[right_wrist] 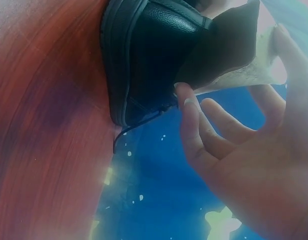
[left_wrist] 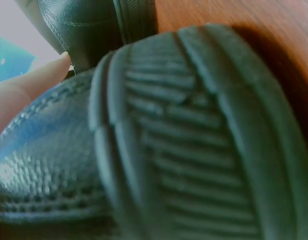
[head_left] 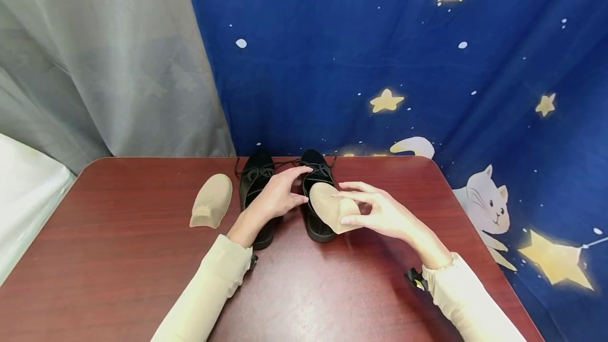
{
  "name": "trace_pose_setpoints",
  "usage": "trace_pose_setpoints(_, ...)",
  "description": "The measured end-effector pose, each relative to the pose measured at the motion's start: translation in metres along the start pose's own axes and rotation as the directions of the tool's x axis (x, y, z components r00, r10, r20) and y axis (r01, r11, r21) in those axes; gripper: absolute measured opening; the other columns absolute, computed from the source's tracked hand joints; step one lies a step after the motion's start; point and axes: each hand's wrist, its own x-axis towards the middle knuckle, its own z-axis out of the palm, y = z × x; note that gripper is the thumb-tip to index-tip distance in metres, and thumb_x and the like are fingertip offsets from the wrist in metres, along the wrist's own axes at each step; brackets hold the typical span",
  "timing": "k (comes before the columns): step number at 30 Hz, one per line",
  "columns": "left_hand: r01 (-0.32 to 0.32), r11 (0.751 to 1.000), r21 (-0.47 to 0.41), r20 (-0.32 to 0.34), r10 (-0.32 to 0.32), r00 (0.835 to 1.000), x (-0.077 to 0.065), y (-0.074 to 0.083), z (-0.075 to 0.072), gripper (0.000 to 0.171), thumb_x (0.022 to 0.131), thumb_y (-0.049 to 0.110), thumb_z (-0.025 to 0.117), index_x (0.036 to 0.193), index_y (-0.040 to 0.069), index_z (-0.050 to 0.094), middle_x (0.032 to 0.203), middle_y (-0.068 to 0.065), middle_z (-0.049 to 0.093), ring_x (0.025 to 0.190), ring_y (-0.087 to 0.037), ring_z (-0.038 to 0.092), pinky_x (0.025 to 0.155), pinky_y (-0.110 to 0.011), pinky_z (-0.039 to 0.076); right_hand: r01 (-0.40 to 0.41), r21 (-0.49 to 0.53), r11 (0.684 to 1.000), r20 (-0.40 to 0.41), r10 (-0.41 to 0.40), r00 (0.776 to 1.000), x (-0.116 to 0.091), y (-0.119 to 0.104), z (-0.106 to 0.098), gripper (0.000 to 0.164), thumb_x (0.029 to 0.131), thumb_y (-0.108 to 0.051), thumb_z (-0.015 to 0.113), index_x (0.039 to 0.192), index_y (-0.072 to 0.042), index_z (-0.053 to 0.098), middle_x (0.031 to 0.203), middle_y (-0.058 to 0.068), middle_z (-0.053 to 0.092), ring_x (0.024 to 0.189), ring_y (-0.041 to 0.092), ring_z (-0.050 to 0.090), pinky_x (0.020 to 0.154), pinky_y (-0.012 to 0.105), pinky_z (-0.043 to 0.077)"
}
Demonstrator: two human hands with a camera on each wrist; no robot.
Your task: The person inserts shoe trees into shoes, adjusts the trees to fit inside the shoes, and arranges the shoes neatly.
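Two black lace-up shoes stand side by side near the far table edge, the left shoe (head_left: 259,162) and the right shoe (head_left: 313,158). Above the right shoe's opening my right hand (head_left: 380,210) pinches a beige moulded shoe insert (head_left: 325,202) between thumb and fingers. In the right wrist view the shadowed side of that insert (right_wrist: 229,45) overlaps the shoe. My left hand (head_left: 277,194) reaches across the left shoe, thumb and fingers spread by the right shoe's laces. A shoe heel (left_wrist: 189,135) fills the left wrist view, with one finger (left_wrist: 38,80) behind it.
A second beige insert (head_left: 214,199) lies on the reddish-brown table (head_left: 142,257), left of the shoes. Behind the table hang a grey curtain (head_left: 119,67) and a blue star-patterned curtain (head_left: 323,67).
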Motion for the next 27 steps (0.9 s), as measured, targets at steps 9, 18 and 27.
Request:
trace_pose_setpoints(9,0.011,1.000,0.010,-0.001,-0.011,1.000,0.001,0.001,0.000,0.072,0.081,0.009,0.083,0.144,0.015,0.050,0.144,-0.008,0.053,0.117,-0.024,0.062,0.090,-0.037,0.054,0.020,-0.053,0.998,0.011,-0.019,1.000,0.003,0.000,0.000,0.051,0.083,-0.036,0.081,0.131,-0.029,0.067,0.146,0.004,0.050,0.122,0.014,0.056,0.095,0.044,0.051)
trace_pose_setpoints(18,0.009,1.000,0.021,-0.003,-0.009,1.000,0.001,0.000,-0.001,0.069,0.082,0.009,0.081,0.144,0.015,0.050,0.143,-0.009,0.054,0.116,-0.026,0.062,0.093,-0.039,0.052,0.047,-0.107,0.993,0.029,-0.044,0.999,0.008,0.001,-0.002,0.052,0.083,-0.039,0.080,0.132,-0.028,0.066,0.146,0.002,0.052,0.131,0.015,0.049,0.099,0.040,0.047)
trace_pose_setpoints(27,0.006,0.999,0.032,-0.010,-0.006,1.000,0.002,0.001,0.000,0.068,0.083,0.006,0.080,0.144,0.015,0.050,0.142,-0.010,0.054,0.119,-0.028,0.061,0.096,-0.041,0.050,0.077,-0.142,0.987,0.068,-0.068,0.995,0.015,0.001,-0.003,0.053,0.085,-0.038,0.079,0.134,-0.025,0.065,0.147,0.005,0.051,0.134,0.018,0.048,0.101,0.040,0.045)
